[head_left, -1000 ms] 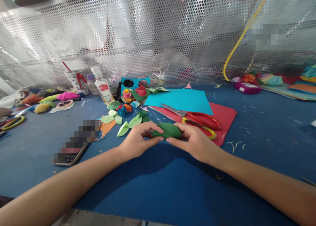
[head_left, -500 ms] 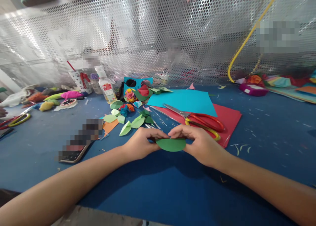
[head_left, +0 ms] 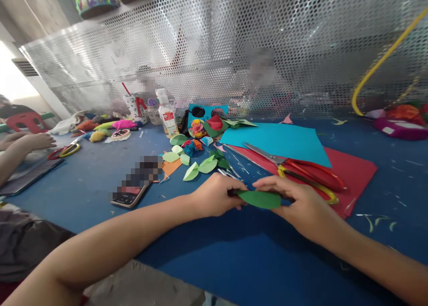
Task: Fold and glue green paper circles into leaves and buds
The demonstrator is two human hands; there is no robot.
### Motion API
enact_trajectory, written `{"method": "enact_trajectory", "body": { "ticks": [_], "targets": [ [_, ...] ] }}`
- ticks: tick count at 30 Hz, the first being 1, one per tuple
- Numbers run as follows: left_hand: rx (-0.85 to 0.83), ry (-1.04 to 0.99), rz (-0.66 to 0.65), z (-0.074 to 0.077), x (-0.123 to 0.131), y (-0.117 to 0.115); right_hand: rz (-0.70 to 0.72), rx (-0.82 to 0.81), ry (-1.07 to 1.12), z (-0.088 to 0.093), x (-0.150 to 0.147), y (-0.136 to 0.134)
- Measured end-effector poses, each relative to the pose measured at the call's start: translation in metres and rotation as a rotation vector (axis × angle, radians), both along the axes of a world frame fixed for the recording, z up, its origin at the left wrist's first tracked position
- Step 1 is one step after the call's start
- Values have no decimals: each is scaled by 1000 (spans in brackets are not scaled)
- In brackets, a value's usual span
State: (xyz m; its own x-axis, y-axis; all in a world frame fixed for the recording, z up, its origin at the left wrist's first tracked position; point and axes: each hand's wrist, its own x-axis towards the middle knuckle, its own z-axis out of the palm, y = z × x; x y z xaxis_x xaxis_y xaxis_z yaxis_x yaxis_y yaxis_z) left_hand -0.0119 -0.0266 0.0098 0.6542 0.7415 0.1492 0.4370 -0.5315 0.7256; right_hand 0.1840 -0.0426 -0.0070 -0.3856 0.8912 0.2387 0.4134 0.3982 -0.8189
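The green paper leaf [head_left: 262,200] is pinched folded by left hand [head_left: 217,198] and right hand [head_left: 306,206]; even creasing pressure is required.

Nothing fancy on this person tbh: left hand [head_left: 217,198] and right hand [head_left: 306,206] both bare, forearms [head_left: 117,243] bare right to the frame edge. Grey fabric [head_left: 26,243] low left might be their clothing, can't tell.

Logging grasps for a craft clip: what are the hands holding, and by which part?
One folded green paper piece, held by both: the left hand pinches its left tip, the right hand its right end.
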Motion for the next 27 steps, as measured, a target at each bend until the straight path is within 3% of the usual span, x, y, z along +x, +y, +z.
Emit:
{"method": "enact_trajectory", "body": {
  "ticks": [4,9,12,20,24,27],
  "targets": [
    [-1,-1,-43,-2,-1,-1,-32,11,-35,-4,1,1],
    [-40,-6,5,-3,1,0,-221,40,-146,-2,1,5],
    [-28,-17,60,-5,2,2,-199,39,-173,-5,2,10],
    [-155,-158,25,-17,-4,15,-108,158,-56,-17,6,16],
    [-259,-242,-56,-16,-6,17,-36,221,20,-20,4,17],
    [-218,-187,-15,-12,-9,15,-15,186,30,-21,2,17]
  ]
}}
